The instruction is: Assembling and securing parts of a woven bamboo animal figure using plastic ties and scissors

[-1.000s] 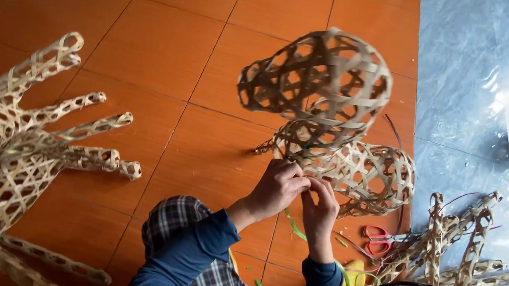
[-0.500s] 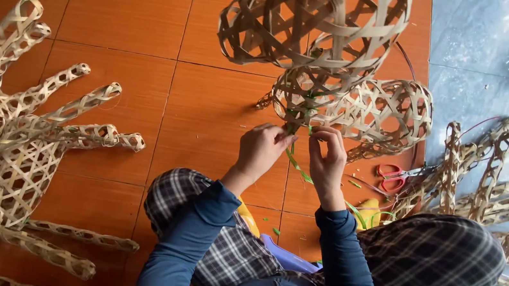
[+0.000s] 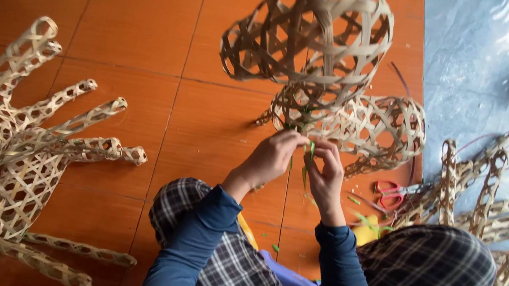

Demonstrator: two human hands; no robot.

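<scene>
A woven bamboo figure [image 3: 316, 60] of open lattice stands on the orange tiled floor in front of me, its big rounded part up top and a narrower neck below. My left hand [image 3: 272, 158] and my right hand [image 3: 327, 171] meet just under that neck. Both pinch a thin green strip [image 3: 309, 159] that hangs down between the fingers. Both arms wear dark blue sleeves, and my knees in checked cloth frame the lower view.
A large woven bamboo piece with several finger-like limbs [image 3: 14, 152] lies at the left. More woven limbs [image 3: 493, 204] lie at the right beside red-handled scissors [image 3: 390, 193]. A pale plastic sheet [image 3: 477, 67] covers the floor at the right. Green scraps dot the tiles.
The view has shifted, so the woven figure sits higher and nearer. My hands stay together at its neck, still working the green strip.
</scene>
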